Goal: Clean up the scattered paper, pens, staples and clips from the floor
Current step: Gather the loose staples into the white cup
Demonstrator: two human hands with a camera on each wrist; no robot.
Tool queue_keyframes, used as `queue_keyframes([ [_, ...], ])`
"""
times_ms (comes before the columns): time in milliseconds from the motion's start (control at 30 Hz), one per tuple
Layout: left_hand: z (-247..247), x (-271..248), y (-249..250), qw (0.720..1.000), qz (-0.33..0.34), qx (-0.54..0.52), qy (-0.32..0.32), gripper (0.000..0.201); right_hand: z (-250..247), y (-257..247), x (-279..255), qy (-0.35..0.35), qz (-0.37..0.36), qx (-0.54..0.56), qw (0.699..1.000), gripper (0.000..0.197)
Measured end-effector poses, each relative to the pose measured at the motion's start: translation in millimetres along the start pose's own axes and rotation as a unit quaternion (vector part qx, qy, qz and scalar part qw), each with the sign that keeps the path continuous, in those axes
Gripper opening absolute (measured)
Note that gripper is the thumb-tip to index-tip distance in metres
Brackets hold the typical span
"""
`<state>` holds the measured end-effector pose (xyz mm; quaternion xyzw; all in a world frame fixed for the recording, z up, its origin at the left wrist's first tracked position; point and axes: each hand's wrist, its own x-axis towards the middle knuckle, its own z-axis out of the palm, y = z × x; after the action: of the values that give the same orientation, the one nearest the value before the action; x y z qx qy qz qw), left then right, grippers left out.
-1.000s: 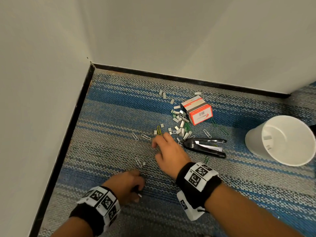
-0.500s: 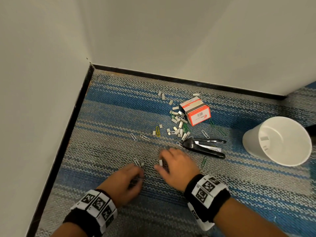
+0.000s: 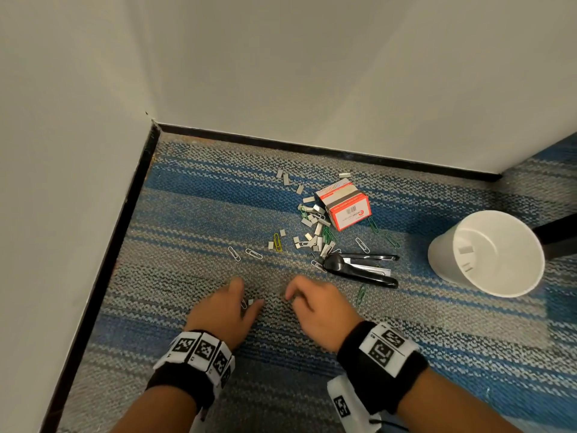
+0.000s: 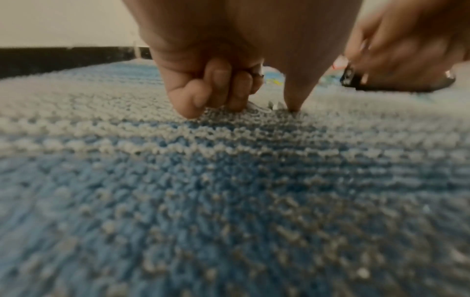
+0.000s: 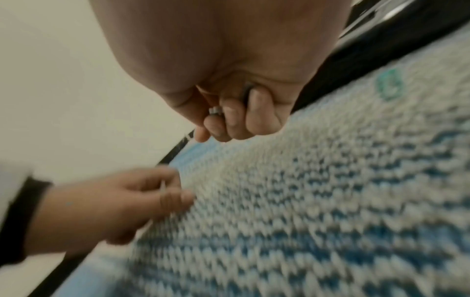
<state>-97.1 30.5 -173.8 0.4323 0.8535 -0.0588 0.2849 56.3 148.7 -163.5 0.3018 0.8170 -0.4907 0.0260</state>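
A staple strip point(image 5: 215, 111) is pinched in the right hand point(image 3: 315, 303); a paper clip point(image 4: 259, 107) under the curled left hand point(image 3: 224, 304) could be snagged in carpet point(image 3: 187, 276) loops

You are looking at an office corner: striped blue-grey loop carpet point(image 3: 193, 214), black skirting point(image 3: 312, 148), plain white walls point(image 3: 281, 64), black stapler point(image 3: 359, 270).

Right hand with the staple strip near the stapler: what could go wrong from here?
1. The right hand pinches a small staple strip only at the fingertips; it may slip back into the carpet.
2. The left hand already holds a paper clip while picking at staples; it could drop something.
3. The white cup sits far right, so the carry may spill pieces.
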Motion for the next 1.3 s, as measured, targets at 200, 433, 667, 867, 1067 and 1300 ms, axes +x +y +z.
queue_keyframes([
  [200,0,3,4,0.994,0.034,0.096,-0.041,0.027,-57,7,-36,0.145,0.016,0.098,0.985,0.016],
  [433,-42,-12,53,0.995,0.100,0.020,0.002,0.018,-115,22,-78,0.369,0.003,0.045,0.928,0.019],
  [667,-71,3,213,0.940,0.312,-0.129,0.055,0.013,-146,71,-82,0.515,0.063,0.045,0.853,0.026],
  [867,-69,20,298,0.912,0.395,-0.089,0.068,0.022,-154,78,-90,0.521,0.068,0.109,0.844,0.020],
  [1067,-54,21,286,0.887,0.451,-0.067,0.079,0.017,-152,73,-95,0.549,0.052,0.095,0.829,0.017],
  [1300,-48,32,201,0.888,0.291,-0.291,0.205,0.016,-122,28,-60,0.460,-0.063,0.035,0.885,0.015],
])
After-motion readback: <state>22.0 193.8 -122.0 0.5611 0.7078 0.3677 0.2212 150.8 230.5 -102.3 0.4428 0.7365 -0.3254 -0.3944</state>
